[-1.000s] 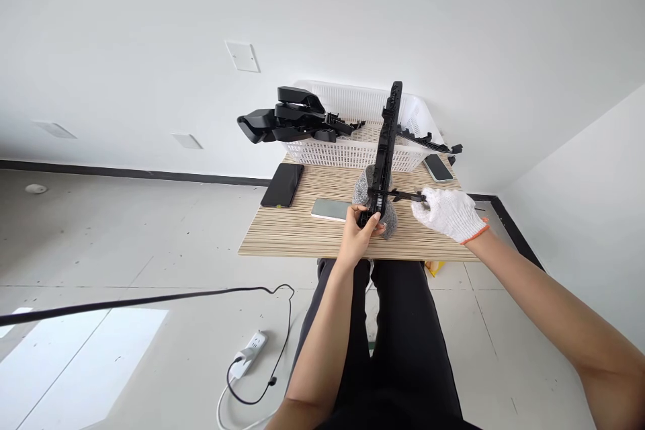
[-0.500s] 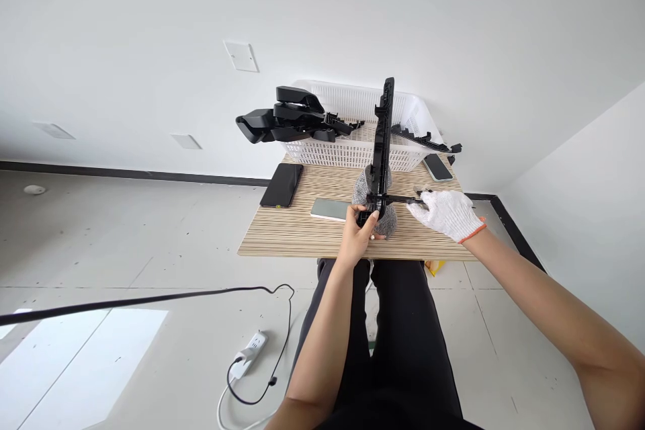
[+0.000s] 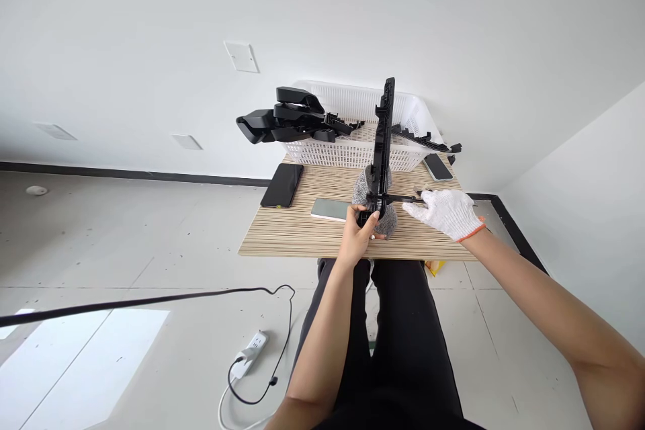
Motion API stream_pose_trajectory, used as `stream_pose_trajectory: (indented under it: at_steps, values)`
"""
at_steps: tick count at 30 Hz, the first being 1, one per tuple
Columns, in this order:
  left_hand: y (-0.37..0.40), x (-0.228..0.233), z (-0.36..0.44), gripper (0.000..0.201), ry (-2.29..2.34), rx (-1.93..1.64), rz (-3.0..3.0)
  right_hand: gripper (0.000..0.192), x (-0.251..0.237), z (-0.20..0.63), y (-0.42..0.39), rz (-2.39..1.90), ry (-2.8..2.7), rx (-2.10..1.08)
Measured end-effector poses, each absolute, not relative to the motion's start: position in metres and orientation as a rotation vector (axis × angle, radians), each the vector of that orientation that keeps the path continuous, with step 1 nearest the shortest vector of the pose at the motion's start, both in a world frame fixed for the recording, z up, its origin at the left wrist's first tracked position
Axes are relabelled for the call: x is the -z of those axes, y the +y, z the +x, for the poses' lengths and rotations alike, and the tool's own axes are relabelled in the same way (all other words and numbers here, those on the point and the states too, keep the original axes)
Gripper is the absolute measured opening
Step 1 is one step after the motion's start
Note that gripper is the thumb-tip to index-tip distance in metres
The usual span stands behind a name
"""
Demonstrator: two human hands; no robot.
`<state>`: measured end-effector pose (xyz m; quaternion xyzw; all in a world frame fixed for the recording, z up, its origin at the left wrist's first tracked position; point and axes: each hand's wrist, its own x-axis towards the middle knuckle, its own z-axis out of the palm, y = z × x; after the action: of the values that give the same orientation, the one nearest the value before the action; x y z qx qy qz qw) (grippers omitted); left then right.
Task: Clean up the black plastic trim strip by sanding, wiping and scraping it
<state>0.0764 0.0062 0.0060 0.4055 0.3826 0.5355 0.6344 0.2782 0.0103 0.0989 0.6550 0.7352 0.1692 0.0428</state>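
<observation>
My bare left hand point(image 3: 359, 234) is closed on the lower end of a long black plastic part point(image 3: 383, 138) with ribs and clips. The part stands up from the table, pointing toward the basket. Beneath and beside it lies a grey speckled cloth point(image 3: 361, 187), possibly a glove. From the part's lower end a thin black bar point(image 3: 400, 199) reaches right to my right hand point(image 3: 439, 211), which wears a white knit glove with an orange cuff. Its fingers close around the bar's end; whether the bar is a tool or belongs to the part I cannot tell.
A white plastic basket point(image 3: 342, 156) at the back holds several black plastic parts point(image 3: 297, 114), some jutting over its rim. On the wooden table point(image 3: 282, 238) lie a black tablet or phone point(image 3: 282, 185), a grey-green flat block point(image 3: 328, 209) and a phone point(image 3: 438, 166). A power strip point(image 3: 250, 354) and cables lie on the floor.
My right hand has shifted slightly left along the thin bar, its fingers a little straighter. My left hand and the long black part have stayed in place.
</observation>
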Motion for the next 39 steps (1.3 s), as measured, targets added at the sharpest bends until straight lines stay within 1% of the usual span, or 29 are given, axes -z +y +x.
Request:
stream_pose_trajectory:
  at_steps: [8, 12, 14, 19, 27, 33, 39]
  values:
    - [0.005, -0.008, 0.077, 0.051, 0.905, -1.236, 0.947, 0.066, -0.108, 0.273, 0.014, 2.020, 2.243, -0.500]
    - [0.006, -0.007, 0.077, 0.051, 0.905, -1.241, 0.948, 0.053, -0.112, 0.273, 0.015, 2.002, 2.211, -0.498]
    - [0.006, -0.006, 0.077, 0.051, 0.899, -1.241, 0.948, 0.050, -0.112, 0.274, 0.015, 1.986, 2.211, -0.501]
    - [0.005, -0.007, 0.077, 0.051, 0.897, -1.238, 0.948, 0.057, -0.109, 0.276, 0.016, 1.980, 2.243, -0.528]
    - [0.005, -0.008, 0.077, 0.051, 0.893, -1.226, 0.939, 0.058, -0.109, 0.276, 0.016, 1.985, 2.231, -0.532]
    - [0.005, -0.008, 0.077, 0.051, 0.892, -1.226, 0.941, 0.067, -0.110, 0.276, 0.018, 1.995, 2.243, -0.494]
    - [0.005, -0.007, 0.077, 0.051, 0.911, -1.231, 0.946, 0.061, -0.121, 0.277, 0.028, 2.134, 2.285, -0.628]
